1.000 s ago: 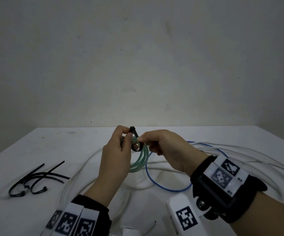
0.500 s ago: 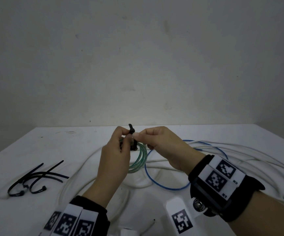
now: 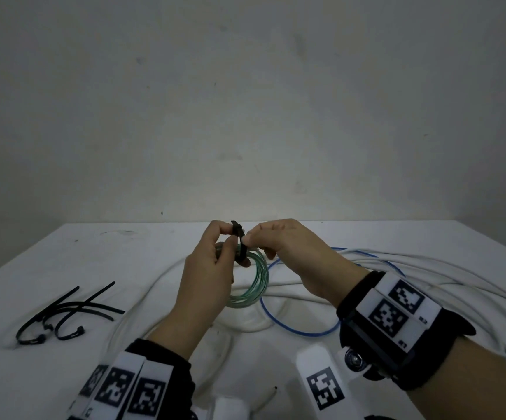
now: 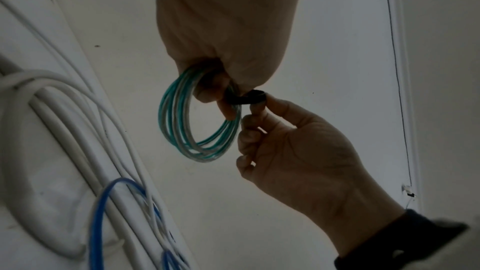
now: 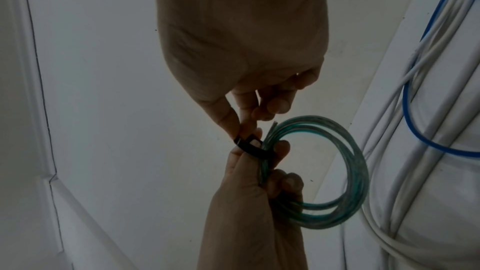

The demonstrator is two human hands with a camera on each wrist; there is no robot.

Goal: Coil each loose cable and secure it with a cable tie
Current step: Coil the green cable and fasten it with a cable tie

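A bare indoor work corner, its kind hard to tell; a white table [image 3: 63, 262] stands against a plain, scuffed pale wall [image 3: 245, 101]; loose white cables [image 3: 445, 277], a blue cable [image 3: 294, 325] and spare black cable ties [image 3: 63, 313] lie on it.

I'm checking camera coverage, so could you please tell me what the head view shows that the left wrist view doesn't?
Only the head view shows the spare ties lying on the table and both wrist bands. Only the left wrist view shows the fingers of the right hand from below. Both show the green coil, the black tie round it, the blue cable and white cables.
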